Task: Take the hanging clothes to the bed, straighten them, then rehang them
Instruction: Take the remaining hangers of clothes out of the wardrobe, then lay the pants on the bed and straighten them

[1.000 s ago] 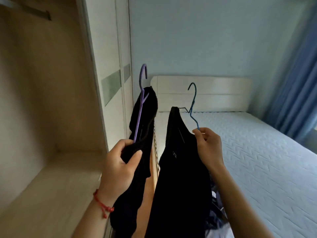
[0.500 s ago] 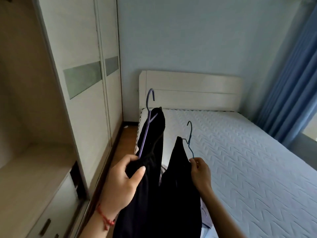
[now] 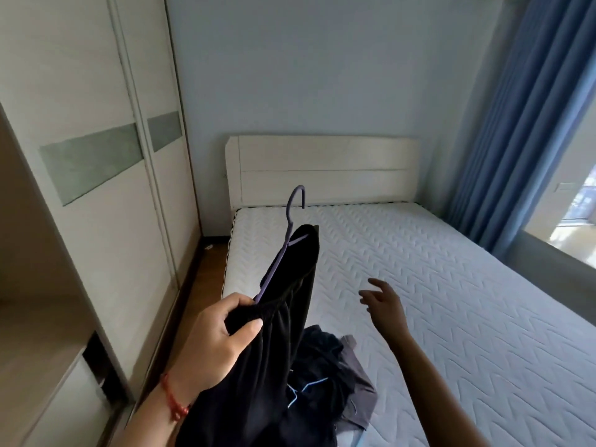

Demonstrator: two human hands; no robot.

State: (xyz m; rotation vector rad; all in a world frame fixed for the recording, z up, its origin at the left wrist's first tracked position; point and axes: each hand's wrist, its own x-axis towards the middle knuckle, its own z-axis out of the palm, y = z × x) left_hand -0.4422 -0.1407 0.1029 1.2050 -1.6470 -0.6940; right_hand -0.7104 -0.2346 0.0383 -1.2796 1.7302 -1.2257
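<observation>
My left hand is shut on a black garment that hangs from a purple hanger, held up over the bed's near left corner. My right hand is open above the white quilted mattress, fingers spread, holding nothing. Below it a pile of dark clothes lies on the mattress, with a blue hanger showing among them and a grey piece at the pile's right side.
The wardrobe with sliding doors stands on the left, its open compartment at the far left edge. A strip of wooden floor runs between wardrobe and bed. The white headboard is at the back, blue curtains and a window on the right.
My right hand has let go of the black garment on the blue hanger, which now lies on the pile on the bed. The view has turned further toward the bed.
</observation>
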